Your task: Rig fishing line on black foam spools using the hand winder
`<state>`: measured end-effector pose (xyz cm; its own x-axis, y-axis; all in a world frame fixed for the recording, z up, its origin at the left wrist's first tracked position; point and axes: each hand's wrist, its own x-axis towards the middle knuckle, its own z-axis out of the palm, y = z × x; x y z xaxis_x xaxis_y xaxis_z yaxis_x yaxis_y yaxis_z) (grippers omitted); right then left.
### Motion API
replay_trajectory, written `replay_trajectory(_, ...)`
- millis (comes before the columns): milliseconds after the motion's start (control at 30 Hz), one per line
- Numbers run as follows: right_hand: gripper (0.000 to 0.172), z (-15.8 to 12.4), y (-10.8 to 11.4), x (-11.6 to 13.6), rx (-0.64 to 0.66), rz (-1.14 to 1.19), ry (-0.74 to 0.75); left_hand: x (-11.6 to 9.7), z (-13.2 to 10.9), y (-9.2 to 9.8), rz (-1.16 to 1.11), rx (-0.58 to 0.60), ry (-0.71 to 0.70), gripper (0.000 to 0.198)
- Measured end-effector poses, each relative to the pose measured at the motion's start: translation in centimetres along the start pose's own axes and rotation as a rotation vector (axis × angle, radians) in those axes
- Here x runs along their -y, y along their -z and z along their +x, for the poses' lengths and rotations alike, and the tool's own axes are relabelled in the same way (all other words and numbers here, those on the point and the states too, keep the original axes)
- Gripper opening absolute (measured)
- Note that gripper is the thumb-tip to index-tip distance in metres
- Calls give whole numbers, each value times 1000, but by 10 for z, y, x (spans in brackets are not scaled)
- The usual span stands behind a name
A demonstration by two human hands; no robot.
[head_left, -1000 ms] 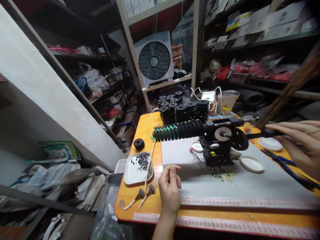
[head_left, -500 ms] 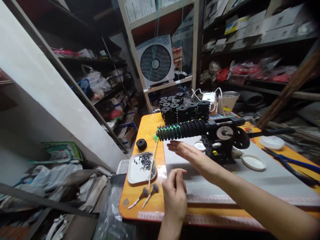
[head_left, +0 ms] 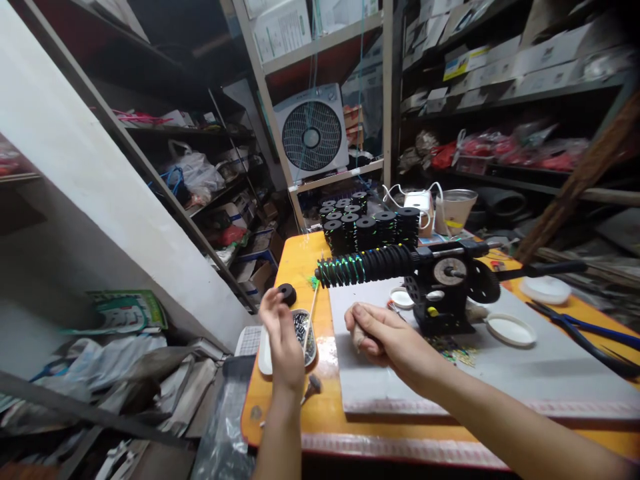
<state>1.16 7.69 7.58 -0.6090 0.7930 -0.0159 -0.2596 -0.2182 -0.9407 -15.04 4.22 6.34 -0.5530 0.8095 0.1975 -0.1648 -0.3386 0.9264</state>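
My left hand hovers above the white tray of small dark metal pieces, fingers pinched together; what they hold is too small to make out. My right hand rests curled on the grey mat, fingers closed on something hidden. Just beyond it stands the black winding machine, whose shaft carries a row of black spools with green thread. A thin wooden stick leans across the tray.
Stacked black spools stand at the table's back. A loose black spool, white lids, blue-handled pliers and a small brush lie on the orange table. A fan and cluttered shelves surround it.
My left hand has risen from the table edge to above the tray. My right hand has pulled back from under the spool shaft and closed into a fist.
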Motion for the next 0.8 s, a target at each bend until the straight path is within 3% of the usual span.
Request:
replay_trajectory(67,46,-3,0,-1,14,-21,-10,-7,25,-11,-47,194,242,56)
replay_trajectory(133,47,-6,-1,-3,42,-39,-18,-11,34,-22,-67,392,417,66)
replay_trajectory(200,48,-7,-2,-7,75,-72,-23,-14,31,-31,-103,540,528,61)
replay_trajectory(267,50,-9,-2,-13,90,-121,-26,-16,20,-40,-151,611,569,48)
replay_trajectory(400,51,-20,2,-22,69,-317,16,-18,3,-54,-201,609,525,34)
replay_trajectory(500,43,-35,16,-14,138,-719,100,-17,-4,-57,-192,576,467,30)
replay_trajectory(567,28,-42,30,1,131,-971,237,-12,-10,-56,-167,546,431,31)
replay_trajectory(633,16,-41,44,20,-64,-1165,520,-5,-18,-54,-132,511,400,34)
replay_trajectory(700,31,-31,56,36,-330,-1368,833,5,-28,-52,-99,476,379,36)
replay_trajectory(733,44,-23,61,42,-392,-1478,925,9,-34,-51,-77,455,365,37)
replay_trajectory(800,65,-5,68,48,-385,-1673,978,14,-43,-50,24,420,301,39)
